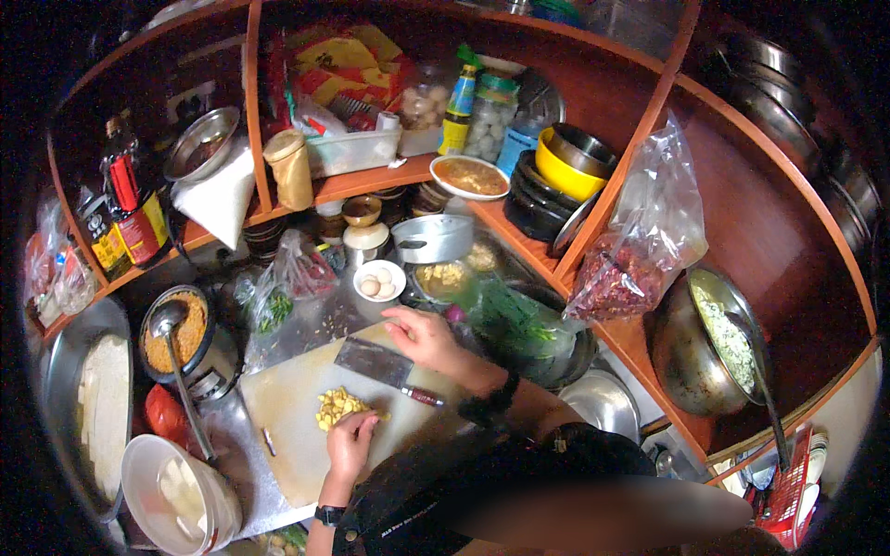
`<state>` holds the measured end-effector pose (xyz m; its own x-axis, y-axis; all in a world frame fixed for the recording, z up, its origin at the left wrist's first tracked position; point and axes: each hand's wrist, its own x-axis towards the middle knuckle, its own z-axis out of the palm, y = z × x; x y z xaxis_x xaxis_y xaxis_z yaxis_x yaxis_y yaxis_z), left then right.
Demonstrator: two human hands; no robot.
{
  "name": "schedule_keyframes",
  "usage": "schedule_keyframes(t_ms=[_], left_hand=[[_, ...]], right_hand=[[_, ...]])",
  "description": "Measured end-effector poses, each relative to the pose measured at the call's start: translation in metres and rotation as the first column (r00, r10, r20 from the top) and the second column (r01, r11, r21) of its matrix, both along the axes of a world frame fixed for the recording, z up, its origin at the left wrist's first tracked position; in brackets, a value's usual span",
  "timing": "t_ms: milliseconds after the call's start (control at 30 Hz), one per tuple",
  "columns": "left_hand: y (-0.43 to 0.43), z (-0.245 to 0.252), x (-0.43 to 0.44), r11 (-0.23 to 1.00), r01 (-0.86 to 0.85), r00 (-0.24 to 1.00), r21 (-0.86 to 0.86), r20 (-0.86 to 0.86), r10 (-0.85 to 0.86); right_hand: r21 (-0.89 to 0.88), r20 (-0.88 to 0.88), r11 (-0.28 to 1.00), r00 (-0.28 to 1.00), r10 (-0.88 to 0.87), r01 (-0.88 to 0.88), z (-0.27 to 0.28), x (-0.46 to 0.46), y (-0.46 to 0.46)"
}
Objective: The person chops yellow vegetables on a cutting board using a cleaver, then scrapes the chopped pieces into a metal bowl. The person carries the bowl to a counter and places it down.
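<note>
A pile of small chopped yellow pieces (338, 406) lies on a large pale cutting board (292, 389). My left hand (349, 439), with a watch on its wrist, rests at the near edge of that pile; its fingertips are bent down and partly hidden, so any hold is unclear. Farther back, a cleaver (373, 361) lies flat on the board, its dark red handle (422, 396) towards the right. My right hand (430, 340) hovers over the far right part of the blade, fingers apart, nothing in them. A small paring knife (269, 442) sits near the board's left edge.
Behind the board are a white bowl of eggs (379, 281) and an aluminium pot (432, 238). Bagged greens (521, 333) lie right. At left stand an orange-filled pot (182, 333) with a ladle (169, 323) and a plastic bucket (167, 486). Wooden shelves (417, 170) surround the counter.
</note>
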<state>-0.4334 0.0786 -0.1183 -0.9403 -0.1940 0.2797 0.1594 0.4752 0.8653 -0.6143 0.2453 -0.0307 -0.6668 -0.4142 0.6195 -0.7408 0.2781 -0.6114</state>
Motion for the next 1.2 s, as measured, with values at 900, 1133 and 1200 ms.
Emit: schedule_keyframes(t_ms=[900,1133,1200], left_hand=[[-0.088,0.010,0.058,0.937,0.291,0.929,-0.192,-0.177,-0.325],[-0.099,-0.011,0.065,0.894,0.379,0.917,-0.237,-0.035,-0.398],[-0.099,-0.015,0.063,0.877,0.397,0.910,-0.270,-0.009,-0.414]], right_hand=[[0.165,0.092,0.891,0.893,-0.441,0.423,-0.095,0.180,-0.003],[0.182,0.099,0.835,0.836,-0.541,0.519,-0.077,0.181,0.007],[0.134,-0.037,0.853,0.863,-0.504,0.504,-0.066,0.174,0.005]])
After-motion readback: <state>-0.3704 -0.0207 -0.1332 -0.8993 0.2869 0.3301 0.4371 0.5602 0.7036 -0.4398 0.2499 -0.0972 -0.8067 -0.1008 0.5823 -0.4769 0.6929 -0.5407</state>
